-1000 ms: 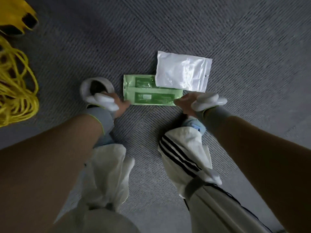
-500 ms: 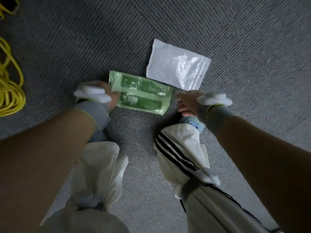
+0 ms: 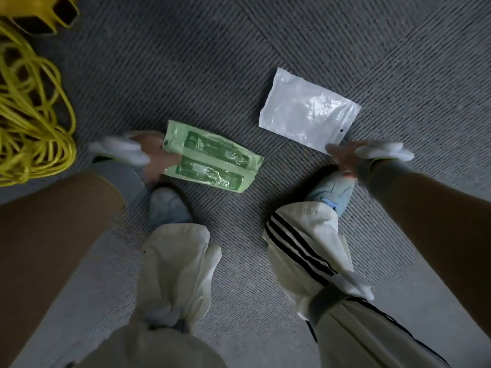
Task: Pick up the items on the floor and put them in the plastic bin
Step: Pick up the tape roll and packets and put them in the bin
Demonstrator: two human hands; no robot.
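A flat green packet (image 3: 212,162) is held by its left edge in my left hand (image 3: 152,158), lifted a little off the grey carpet and tilted. A white plastic pouch (image 3: 308,110) lies flat on the carpet to the right. My right hand (image 3: 345,156) reaches down to the pouch's near corner, fingers spread and touching or almost touching its edge; I cannot tell if it grips. No plastic bin is in view.
A tangle of yellow cable (image 3: 29,123) lies at the left, with a yellow object (image 3: 39,9) in the top-left corner. My two feet in pale blue shoes (image 3: 167,205) and white trouser legs (image 3: 300,248) stand just behind the items.
My left hand has pulled the green packet away to the left, out from under the white pouch. The right hand has shifted toward the pouch's corner. The view has shifted, bringing the yellow cable further into view.
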